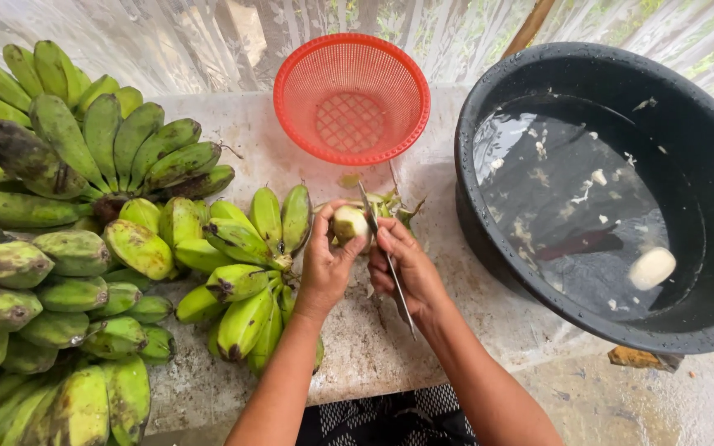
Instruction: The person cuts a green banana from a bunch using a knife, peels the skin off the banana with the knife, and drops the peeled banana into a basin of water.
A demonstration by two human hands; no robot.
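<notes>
My left hand (324, 264) holds a partly peeled green banana (349, 223) upright over the stone counter (365, 339). My right hand (402, 268) grips a thin metal knife (390, 264); its blade tip reaches the top of the banana and its other end points back toward me. Both hands touch around the fruit. Green peel scraps (394, 206) lie on the counter just behind the hands.
Large bunches of green bananas (68, 239) cover the left side, one hand of them (249, 264) right beside my left wrist. An empty red plastic basket (350, 97) sits behind. At right, a black basin (704, 165) holds water with a peeled banana (651, 268) and floating bits.
</notes>
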